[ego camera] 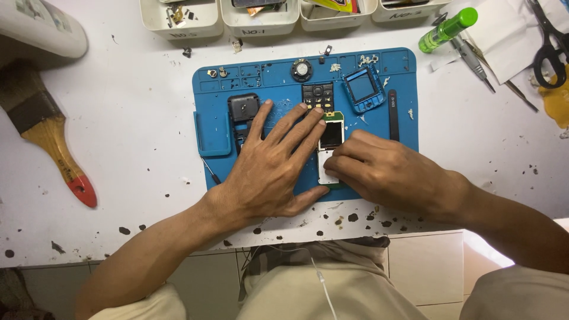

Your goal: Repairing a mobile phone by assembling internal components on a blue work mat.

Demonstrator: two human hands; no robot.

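Left hand (274, 166) lies flat, fingers spread, on blue repair mat (409, 127), fingertips touching phone board (331, 135). Board sits between both hands. Right hand (391, 173) pinches board's lower white end, fingers curled.

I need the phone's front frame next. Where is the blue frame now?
In the head view, the blue frame lies at the blue mat's upper right, just right of the black keypad.
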